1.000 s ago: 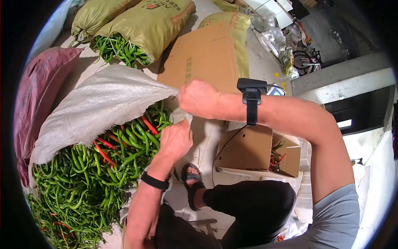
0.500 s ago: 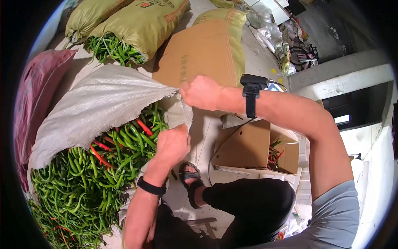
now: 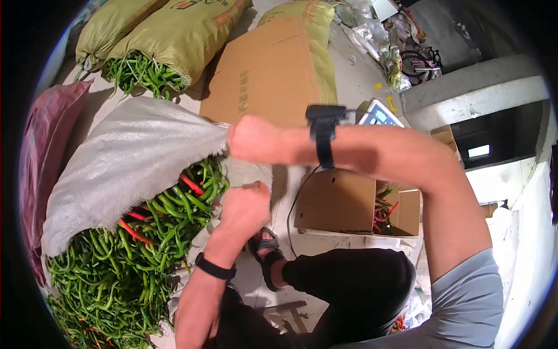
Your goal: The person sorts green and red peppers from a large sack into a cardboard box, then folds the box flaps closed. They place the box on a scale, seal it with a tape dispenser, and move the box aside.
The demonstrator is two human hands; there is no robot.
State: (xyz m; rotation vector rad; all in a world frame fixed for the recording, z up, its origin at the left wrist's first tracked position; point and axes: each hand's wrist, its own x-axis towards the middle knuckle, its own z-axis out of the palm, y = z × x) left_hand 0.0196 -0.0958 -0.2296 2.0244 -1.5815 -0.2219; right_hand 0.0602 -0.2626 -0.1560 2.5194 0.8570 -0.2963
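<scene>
A white woven sack lies on its side at the left, its mouth spread wide over a heap of long green chili peppers with a few red ones among them. My right hand is closed in a fist on the upper edge of the sack's mouth, pulling the cloth taut. Below it, my left hand is also a fist, at the near edge of the same mouth. Its fingertips are turned away from me, but sack cloth shows beside it. Both wrists wear black straps; the right one carries a small black device.
Yellow woven sacks, one showing green chilies, lie at the back. A flat cardboard sheet leans beyond my hands. An open cardboard box holds red chilies. A pink sack stands far left; a panel with a display sits behind my right forearm.
My right hand has moved left and slightly down with the sack's edge, and the flap droops lower over the chilies. My left hand has shifted slightly downward. The whole view has shifted a little.
</scene>
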